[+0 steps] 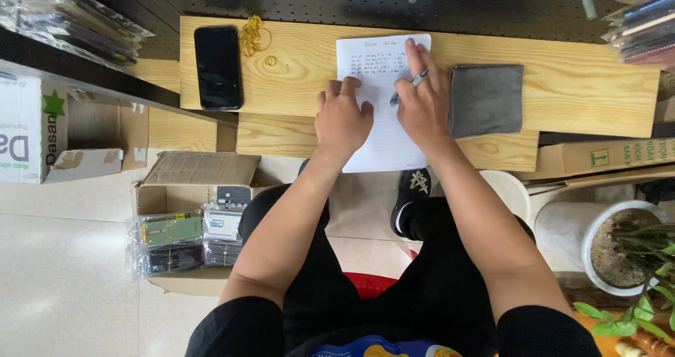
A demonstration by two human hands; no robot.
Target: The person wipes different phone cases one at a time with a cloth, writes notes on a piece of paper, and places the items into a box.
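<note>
Paper sheet [383, 111], white with handwritten lines, lies on wooden table [576, 83], lower edge overhanging. Right hand [422, 104]: grip closed around pen [409, 87], tip on sheet. Left hand [342, 118]: loosely curled, holding nothing, resting on sheet. Grey cloth [486, 99] just beside right hand; black phone [218, 67] well apart.

On the surface [562, 90], the sheet of paper [383, 104] lies centrally: phone [218, 67] and rubber bands [254, 37] to its left, folded cloth [485, 99] just right.

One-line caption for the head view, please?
Right hand writes with a pen while left hand steadies the paper.
</note>
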